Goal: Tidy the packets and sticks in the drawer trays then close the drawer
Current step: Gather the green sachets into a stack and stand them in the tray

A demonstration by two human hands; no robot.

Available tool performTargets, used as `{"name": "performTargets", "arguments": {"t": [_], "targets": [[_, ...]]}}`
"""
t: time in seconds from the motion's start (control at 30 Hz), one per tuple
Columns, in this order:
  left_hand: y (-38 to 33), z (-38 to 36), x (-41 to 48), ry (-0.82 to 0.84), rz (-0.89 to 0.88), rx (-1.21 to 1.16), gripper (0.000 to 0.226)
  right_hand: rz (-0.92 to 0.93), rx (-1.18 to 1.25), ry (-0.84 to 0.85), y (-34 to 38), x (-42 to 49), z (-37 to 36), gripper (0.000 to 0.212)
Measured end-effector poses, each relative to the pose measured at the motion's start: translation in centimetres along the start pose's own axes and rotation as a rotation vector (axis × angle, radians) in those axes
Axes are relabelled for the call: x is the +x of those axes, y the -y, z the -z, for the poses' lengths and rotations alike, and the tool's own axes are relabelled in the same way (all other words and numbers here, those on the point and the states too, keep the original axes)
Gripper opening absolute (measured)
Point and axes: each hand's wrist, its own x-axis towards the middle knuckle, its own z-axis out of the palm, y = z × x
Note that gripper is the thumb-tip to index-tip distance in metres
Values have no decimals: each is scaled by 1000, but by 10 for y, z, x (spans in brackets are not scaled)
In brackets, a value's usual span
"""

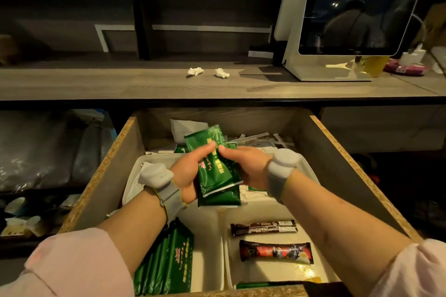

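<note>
The job looks partly done: a row of green packets (166, 258) already lies lined up at the near left corner of the drawer (350, 152), and two sticks (270, 241) sit in the near right tray (224, 243). Loose straws (253, 138) clutter the back edge (drawer wide open). The left hand (187, 173) and right hand (248, 166) clasp a glossy green stack (214, 171) above the middle.

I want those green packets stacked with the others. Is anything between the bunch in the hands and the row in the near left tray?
Only the left forearm crosses above the green row; otherwise nothing visible blocks the held packets.
</note>
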Motion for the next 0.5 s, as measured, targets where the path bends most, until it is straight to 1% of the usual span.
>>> {"name": "performTargets", "arguments": {"t": [0.07,0.13,0.17,0.2,0.23,0.27,0.3,0.37,0.4,0.43,0.47,0.5], "targets": [[0,2,0,-44,28,2,32,67,-235,-169,4,4,8,32],[-1,5,1,-109,33,18,34,125,-520,-372,-1,15,41,38],[-2,5,1,-125,32,39,35,91,-761,-454,-8,21,64,37],[-2,6,1,-137,36,54,36,21,-1012,-493,-18,27,86,36],[-1,7,2,-146,36,67,35,-88,-1178,-474,-32,30,103,39],[-1,9,3,-156,30,78,32,-178,-1285,-443,-46,32,118,46],[1,9,4,-174,28,99,28,-258,-1356,-410,-60,37,129,55],[3,9,3,-227,39,172,22,-278,-1509,-344,-78,43,138,77],[4,11,4,-251,46,206,20,-278,-1550,-338,-83,48,139,85],[4,12,3,-275,48,241,18,-291,-1542,-349,-85,50,137,89],[2,15,3,-310,37,288,16,-303,-1504,-365,-85,53,136,88],[0,18,5,-352,3,351,20,-309,-1461,-363,-85,55,135,82]]}}
